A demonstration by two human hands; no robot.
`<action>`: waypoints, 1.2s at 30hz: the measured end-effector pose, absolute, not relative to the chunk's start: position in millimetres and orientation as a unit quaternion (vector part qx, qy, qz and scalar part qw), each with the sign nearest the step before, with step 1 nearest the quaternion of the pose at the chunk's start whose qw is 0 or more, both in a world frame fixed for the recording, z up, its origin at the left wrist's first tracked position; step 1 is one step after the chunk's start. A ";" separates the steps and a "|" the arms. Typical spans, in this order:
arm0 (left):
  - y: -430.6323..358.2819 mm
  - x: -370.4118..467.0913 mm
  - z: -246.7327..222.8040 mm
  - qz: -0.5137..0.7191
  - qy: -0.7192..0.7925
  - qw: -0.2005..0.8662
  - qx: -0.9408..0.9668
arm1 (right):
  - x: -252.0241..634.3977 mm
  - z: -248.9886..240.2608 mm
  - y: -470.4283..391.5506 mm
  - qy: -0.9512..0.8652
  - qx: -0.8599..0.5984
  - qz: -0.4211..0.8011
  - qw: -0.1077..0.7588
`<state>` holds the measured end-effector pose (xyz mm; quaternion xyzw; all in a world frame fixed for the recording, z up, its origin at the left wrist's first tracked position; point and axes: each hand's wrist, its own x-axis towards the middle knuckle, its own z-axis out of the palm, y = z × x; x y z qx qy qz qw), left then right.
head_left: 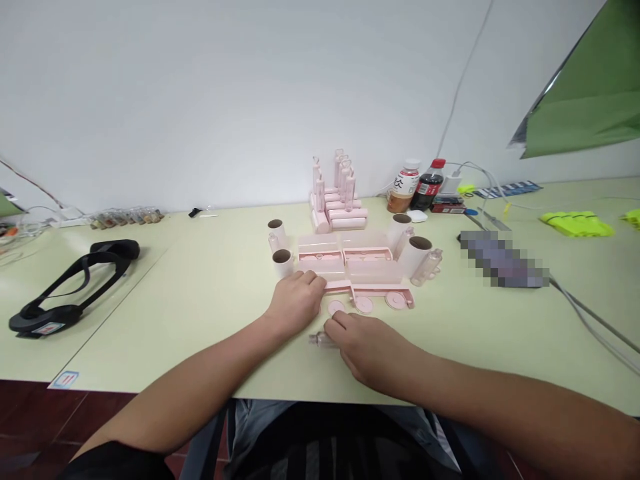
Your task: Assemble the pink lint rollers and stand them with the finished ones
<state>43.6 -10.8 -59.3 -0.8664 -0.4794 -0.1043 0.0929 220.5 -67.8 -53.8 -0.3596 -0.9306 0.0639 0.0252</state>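
My left hand (299, 301) rests with curled fingers at the front left corner of a pale pink tray (337, 287); whatever its fingertips grip is hidden. My right hand (370, 347) is closed round a small clear bottle (323, 340), whose neck points left. Just beyond the right fingertips lies a pink disc (337, 307). Two more discs, one of them a round pink disc (365, 305), sit along the front of the neighbouring tray (377, 291). Clear lids (375, 272) stand open on the trays. White cardboard tubes (283, 263) and clear bottles (427, 268) flank the group.
Behind the trays stands a stack of pink tubes (349, 222) with upright clear bottles. A cola bottle (429, 187) and an orange-brown drink bottle (404, 187) are by the wall. Black headgear (75, 287) lies left, a blurred flat object (500, 259) and yellow-green pieces (577, 223) right.
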 end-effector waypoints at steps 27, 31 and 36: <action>-23.6 26.2 -34.6 0.058 -0.447 -0.009 -0.893 | 215.0 -70.0 -42.2 -0.887 -0.457 -0.001 0.061; -22.8 25.8 -33.6 0.072 -0.442 0.001 -0.894 | 216.2 -70.6 -42.6 -0.888 -0.456 0.003 0.062; -20.7 24.2 -31.5 0.055 -0.424 0.013 -0.904 | 217.9 -66.4 -44.9 -0.888 -0.457 0.018 0.050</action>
